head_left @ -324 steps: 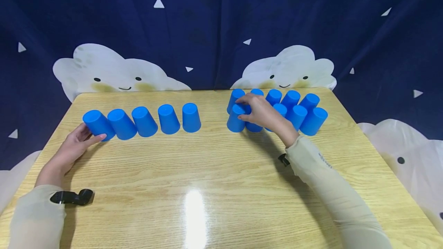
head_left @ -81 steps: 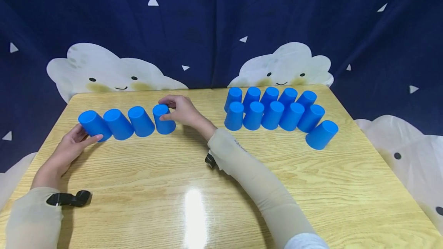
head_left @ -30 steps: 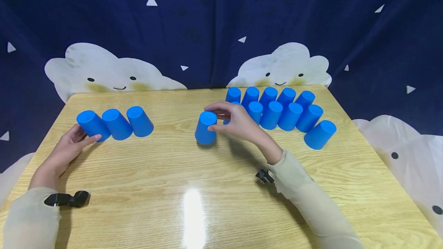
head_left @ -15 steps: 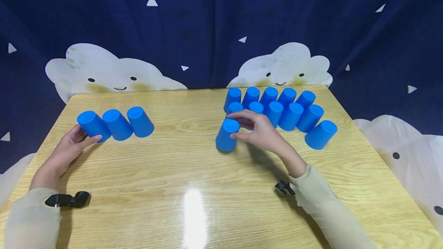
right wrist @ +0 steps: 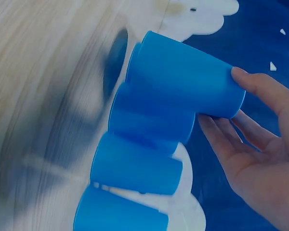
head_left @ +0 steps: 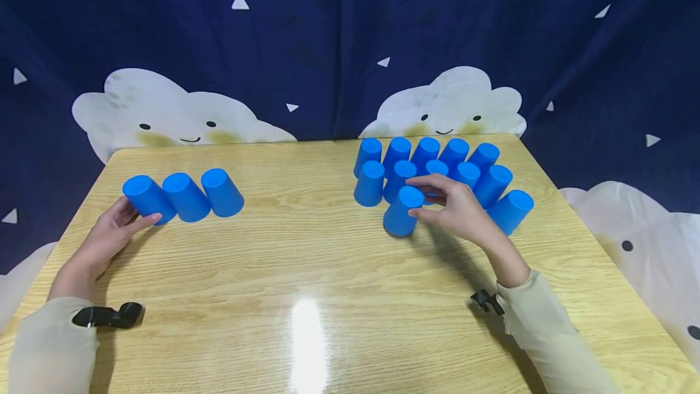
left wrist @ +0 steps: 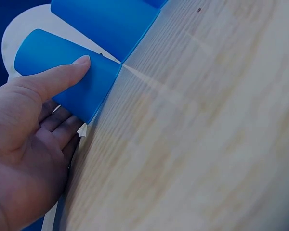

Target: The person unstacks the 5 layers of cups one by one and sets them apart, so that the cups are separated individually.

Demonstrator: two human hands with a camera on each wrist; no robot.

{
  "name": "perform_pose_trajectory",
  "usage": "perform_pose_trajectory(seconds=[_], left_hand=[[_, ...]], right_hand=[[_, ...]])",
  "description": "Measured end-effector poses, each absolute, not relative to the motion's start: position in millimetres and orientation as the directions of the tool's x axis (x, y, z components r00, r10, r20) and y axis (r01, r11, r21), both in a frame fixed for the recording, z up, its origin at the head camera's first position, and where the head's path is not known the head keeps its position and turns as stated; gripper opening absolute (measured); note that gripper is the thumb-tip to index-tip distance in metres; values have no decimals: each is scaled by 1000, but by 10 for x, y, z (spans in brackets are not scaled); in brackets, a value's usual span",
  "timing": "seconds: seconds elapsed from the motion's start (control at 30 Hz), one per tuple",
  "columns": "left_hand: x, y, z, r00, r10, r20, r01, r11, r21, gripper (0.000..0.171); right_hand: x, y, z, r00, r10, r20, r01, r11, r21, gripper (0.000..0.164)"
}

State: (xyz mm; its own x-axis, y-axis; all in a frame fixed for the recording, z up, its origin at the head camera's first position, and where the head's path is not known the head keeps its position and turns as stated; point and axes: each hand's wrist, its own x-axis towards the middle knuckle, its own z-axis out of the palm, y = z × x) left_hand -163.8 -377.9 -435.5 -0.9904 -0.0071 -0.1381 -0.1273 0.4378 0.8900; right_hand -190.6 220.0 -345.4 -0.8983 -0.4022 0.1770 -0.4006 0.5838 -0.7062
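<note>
My left hand [head_left: 106, 236] grips the leftmost blue cup [head_left: 147, 202], which stands upside down. In the left wrist view its thumb lies across the side of that cup [left wrist: 70, 72], with the fingers behind. Two more upturned cups [head_left: 187, 199] [head_left: 222, 194] continue this row to the right. My right hand [head_left: 462, 214] holds another upturned blue cup [head_left: 401, 217] near its closed end, between thumb and fingers. In the right wrist view this cup [right wrist: 183, 72] is tilted above the table, its shadow apart from it. It overlaps the cups behind.
At the back right, two rows of upturned blue cups stand close together, a back row [head_left: 369, 154] and a front row [head_left: 369, 187]. One more cup [head_left: 514, 207] stands before their right end. The wooden table [head_left: 246, 297] meets a dark blue cloud-patterned curtain [head_left: 306, 47].
The left row shrank from several cups to three. A cup appeared before the right rows. My right hand took another from the left row and carried it rightward; my left hand stayed put.
</note>
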Motion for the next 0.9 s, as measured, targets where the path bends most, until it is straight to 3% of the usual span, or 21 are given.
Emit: perform_pose_trajectory(seconds=[0.53, 0.9], left_hand=[[-1655, -3792, -4366, -990, -6, -140, -129, 430, 894, 82], [-1647, -3788, -4358, -989, -8, -149, -138, 429, 893, 83]], right_hand=[[-1943, 2728, -3368, -899, -396, 188, -425, 682, -595, 50], [-1946, 2960, -3275, -909, -405, 97, -400, 783, -477, 47]])
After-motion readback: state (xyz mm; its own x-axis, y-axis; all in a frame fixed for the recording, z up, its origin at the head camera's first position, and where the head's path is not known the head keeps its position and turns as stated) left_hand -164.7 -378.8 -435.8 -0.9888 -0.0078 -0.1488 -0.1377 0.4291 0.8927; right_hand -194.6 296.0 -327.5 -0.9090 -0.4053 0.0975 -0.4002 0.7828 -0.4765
